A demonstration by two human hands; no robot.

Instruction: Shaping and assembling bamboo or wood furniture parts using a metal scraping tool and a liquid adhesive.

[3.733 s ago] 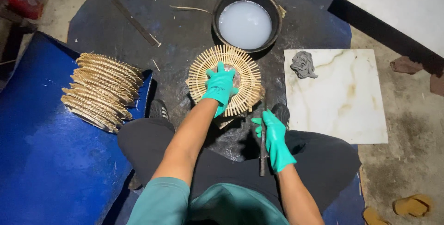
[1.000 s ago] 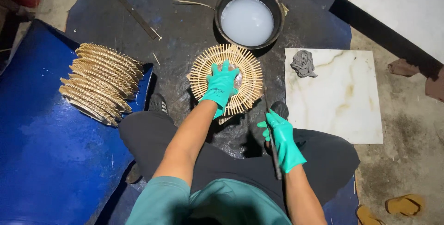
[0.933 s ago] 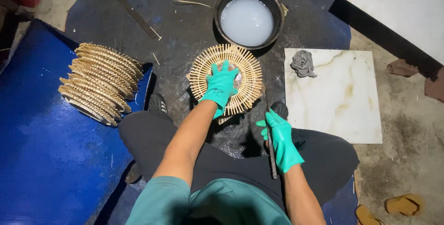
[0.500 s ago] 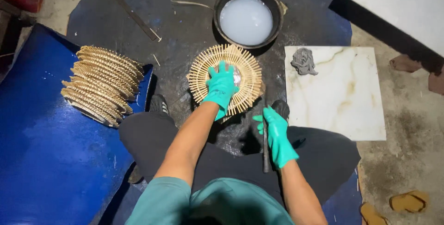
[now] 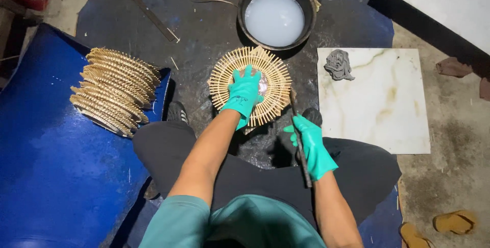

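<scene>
Pressing a round bamboo-stick disc (image 5: 250,84) flat at centre frame, tool held ready.

Left hand (image 5: 244,92), green-gloved, spread open and flat on the disc's middle, gripping nothing; right hand (image 5: 312,145), lower right of the disc, closed around a thin dark tool (image 5: 300,141) with its tip near the disc's right rim. Best kept pinned evenly from the hub, so the spokes stay level while working the edge. Bowl of cloudy liquid (image 5: 275,16) just above; stack of finished discs (image 5: 116,90) at left; marble tile (image 5: 377,105) at right.

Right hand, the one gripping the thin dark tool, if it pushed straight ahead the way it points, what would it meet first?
Probably the round woven disc: the right hand and its thin dark tool aim up-frame at the disc's right edge, though height above it is unclear.
</scene>
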